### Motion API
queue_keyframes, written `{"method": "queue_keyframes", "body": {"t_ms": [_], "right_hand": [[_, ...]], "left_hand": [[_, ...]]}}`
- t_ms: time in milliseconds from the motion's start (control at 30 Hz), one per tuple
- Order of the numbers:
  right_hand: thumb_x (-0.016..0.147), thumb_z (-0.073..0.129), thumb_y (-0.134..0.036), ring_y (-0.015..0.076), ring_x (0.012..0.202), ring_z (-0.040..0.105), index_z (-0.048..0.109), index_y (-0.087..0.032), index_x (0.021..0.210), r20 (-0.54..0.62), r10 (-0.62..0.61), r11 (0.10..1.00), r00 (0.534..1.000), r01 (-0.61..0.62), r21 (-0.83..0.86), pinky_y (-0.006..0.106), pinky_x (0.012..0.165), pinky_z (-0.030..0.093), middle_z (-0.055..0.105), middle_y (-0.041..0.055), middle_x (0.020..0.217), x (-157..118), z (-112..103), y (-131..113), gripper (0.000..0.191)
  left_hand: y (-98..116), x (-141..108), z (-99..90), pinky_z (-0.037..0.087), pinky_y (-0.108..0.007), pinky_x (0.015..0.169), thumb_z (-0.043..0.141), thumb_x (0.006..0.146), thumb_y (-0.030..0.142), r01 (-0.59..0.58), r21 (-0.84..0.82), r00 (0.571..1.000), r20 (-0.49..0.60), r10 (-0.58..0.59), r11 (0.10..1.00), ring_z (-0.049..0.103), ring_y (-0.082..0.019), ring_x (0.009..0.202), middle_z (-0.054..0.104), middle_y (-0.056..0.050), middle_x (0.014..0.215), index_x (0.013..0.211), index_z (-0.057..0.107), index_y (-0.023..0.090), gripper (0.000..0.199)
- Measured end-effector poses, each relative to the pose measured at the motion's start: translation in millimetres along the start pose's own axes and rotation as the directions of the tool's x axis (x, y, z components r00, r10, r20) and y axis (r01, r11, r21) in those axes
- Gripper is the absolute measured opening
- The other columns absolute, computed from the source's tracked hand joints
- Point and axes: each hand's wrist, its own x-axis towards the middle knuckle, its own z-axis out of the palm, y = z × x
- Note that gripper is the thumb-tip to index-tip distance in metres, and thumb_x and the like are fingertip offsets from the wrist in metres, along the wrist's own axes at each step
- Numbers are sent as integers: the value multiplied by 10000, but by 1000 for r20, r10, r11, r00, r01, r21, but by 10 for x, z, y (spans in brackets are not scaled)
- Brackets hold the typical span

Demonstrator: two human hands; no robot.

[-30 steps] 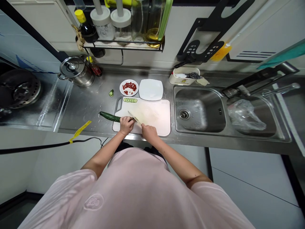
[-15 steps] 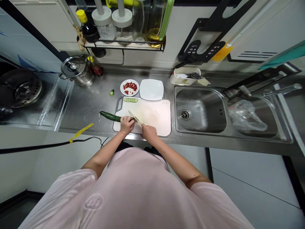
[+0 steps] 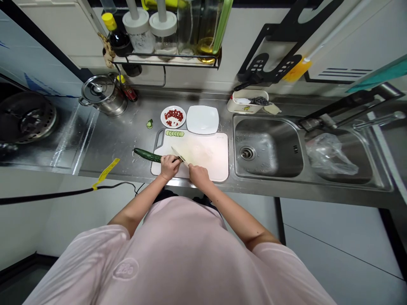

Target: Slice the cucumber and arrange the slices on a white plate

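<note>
My left hand [image 3: 169, 166] is closed over the right end of a long green cucumber [image 3: 146, 154], whose other end sticks out past the board to the left. My right hand [image 3: 199, 174] grips a knife [image 3: 178, 153] by its handle, the blade slanting up and left at the cucumber's cut end. Both hands work over a white cutting board [image 3: 210, 156] with a grey handle. A row of overlapping cucumber slices [image 3: 174, 133] lies along the board's upper left. The exact cut under the blade is too small to make out.
Behind the board stand a plate of chopped red pieces [image 3: 173, 115] and a bare white plate [image 3: 202, 119]. A cucumber scrap [image 3: 149, 123] lies to their left. A steel pot [image 3: 104, 95] stands at the back left. On the right is a double sink [image 3: 270, 146] with a plastic bag [image 3: 330, 154].
Both hands, the knife and the cucumber look nearly unmoved. The yellow tag on the black cable at left has swung slightly.
</note>
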Motion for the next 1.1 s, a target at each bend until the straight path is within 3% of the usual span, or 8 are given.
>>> {"method": "queue_keyframes", "body": {"t_ms": [400, 700, 1100], "right_hand": [[913, 313, -107, 203, 928, 636, 513, -165, 1059, -19, -29, 999, 999, 30, 34, 273, 760, 435, 668, 120, 964, 159, -84, -50, 255], [912, 341, -124, 220, 879, 645, 515, -164, 1024, -8, -12, 1000, 1000, 12, 6, 288, 727, 442, 671, 113, 917, 9, 59, 72, 211], [904, 321, -103, 203, 904, 638, 510, -160, 1042, -55, -37, 999, 998, 38, 18, 278, 746, 443, 663, 122, 955, 142, 7, -16, 241]], "left_hand": [[17, 16, -24, 272, -405, 810, 490, 867, 308, -4, 4, 1000, 7, 4, 1000, 512, -205, 881, 618, -65, 884, 852, 669, 272, 183], [3, 0, 10, 268, -406, 810, 495, 867, 315, -2, 0, 1000, -8, 2, 1000, 509, -208, 876, 624, -61, 885, 869, 672, 284, 179], [10, 11, -6, 266, -402, 805, 492, 867, 314, -7, 2, 1000, -10, 7, 1000, 500, -208, 875, 616, -61, 876, 860, 673, 280, 184]]}}
